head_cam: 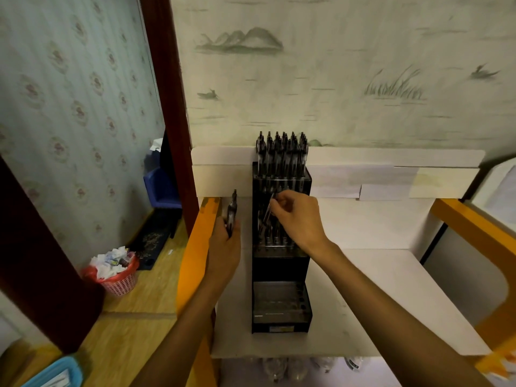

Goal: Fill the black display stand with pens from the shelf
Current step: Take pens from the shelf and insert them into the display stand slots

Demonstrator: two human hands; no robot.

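Observation:
The black display stand [280, 269] stands on the white shelf [363, 289], stepped in three tiers. Its top tier is packed with dark pens [282, 152]. The middle tier holds several pens; the front tier [280, 303] shows bare holes. My right hand [297, 219] pinches one pen [267, 213] over the left side of the middle tier, its tip pointing down. My left hand [224, 252], left of the stand, grips a small bundle of pens [231, 212] upright.
An orange frame edge [195, 247] borders the shelf on the left, another orange rail [474, 227] on the right. On the floor to the left sit a pink waste basket [118, 275] full of paper and a blue stool [162, 188]. Bagged items lie under the shelf.

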